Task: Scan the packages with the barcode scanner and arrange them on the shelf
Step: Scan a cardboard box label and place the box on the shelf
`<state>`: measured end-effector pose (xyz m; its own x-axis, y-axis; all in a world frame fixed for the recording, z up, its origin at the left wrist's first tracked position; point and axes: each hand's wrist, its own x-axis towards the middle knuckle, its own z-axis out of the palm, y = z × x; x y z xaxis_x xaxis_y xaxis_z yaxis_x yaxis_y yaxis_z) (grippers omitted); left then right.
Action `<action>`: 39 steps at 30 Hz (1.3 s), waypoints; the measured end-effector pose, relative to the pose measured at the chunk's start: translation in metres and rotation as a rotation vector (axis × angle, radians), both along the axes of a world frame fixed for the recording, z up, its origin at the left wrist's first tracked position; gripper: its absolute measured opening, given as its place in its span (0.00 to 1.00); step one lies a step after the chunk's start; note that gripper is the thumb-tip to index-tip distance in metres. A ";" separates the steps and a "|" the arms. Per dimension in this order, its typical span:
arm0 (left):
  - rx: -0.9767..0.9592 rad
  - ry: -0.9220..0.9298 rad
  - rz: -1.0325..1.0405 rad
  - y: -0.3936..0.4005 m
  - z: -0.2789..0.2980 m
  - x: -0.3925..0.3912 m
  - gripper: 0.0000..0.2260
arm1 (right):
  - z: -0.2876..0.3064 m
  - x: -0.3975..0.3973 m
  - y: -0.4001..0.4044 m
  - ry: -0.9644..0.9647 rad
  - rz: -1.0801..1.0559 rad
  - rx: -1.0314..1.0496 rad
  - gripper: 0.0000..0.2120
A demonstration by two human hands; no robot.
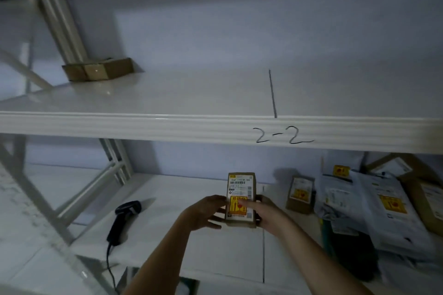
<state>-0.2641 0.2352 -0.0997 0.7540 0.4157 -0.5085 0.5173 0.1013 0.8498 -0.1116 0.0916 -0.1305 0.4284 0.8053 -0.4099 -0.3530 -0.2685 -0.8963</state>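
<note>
White lower shelf (167,201), both hands' fingers clamped on small box (241,199), scanner (124,218) left.

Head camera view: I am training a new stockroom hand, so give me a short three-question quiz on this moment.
1. True or false: the barcode scanner is in a hand.
2. Which hands hold the small labelled box? A left only, B right only, C both.
3. Fill in: the marking on the upper shelf edge reads ____.

Key: 1 false, it lies on the lower shelf. 2 C, the left hand and right hand grip its sides. 3 2-2.
</note>
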 end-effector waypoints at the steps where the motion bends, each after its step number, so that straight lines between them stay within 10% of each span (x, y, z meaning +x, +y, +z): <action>1: 0.006 -0.012 0.036 0.010 0.001 -0.018 0.14 | 0.002 -0.015 0.014 -0.016 0.007 -0.004 0.31; 18: 0.086 0.077 0.695 0.188 -0.051 -0.241 0.08 | -0.012 -0.198 0.210 -0.188 0.027 -0.198 0.20; 29: 0.138 0.524 0.456 0.292 -0.076 -0.216 0.29 | -0.041 -0.177 0.320 -0.180 0.146 -0.316 0.23; 39: -0.056 0.725 0.082 0.342 -0.109 -0.210 0.27 | -0.042 -0.170 0.359 -0.133 0.109 -0.377 0.22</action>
